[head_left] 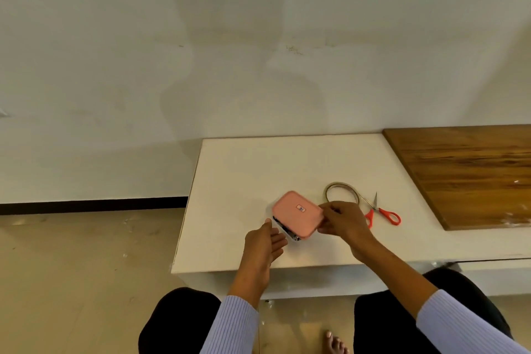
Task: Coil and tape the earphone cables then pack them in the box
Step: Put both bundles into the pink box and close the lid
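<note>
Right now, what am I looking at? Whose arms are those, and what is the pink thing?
There is no machine here, only a person. The single picture comes from a camera worn on that person's head, looking down at their two hands. They sit at a low white table. The right hand pinches the pink rounded plastic lid of a small box, tilted over dark contents I cannot make out. The left hand is open, fingers straight, at the box's near corner. Behind lie a thin brownish tape roll and orange-handled metal scissors. A brown wooden board lies to the right.
</note>
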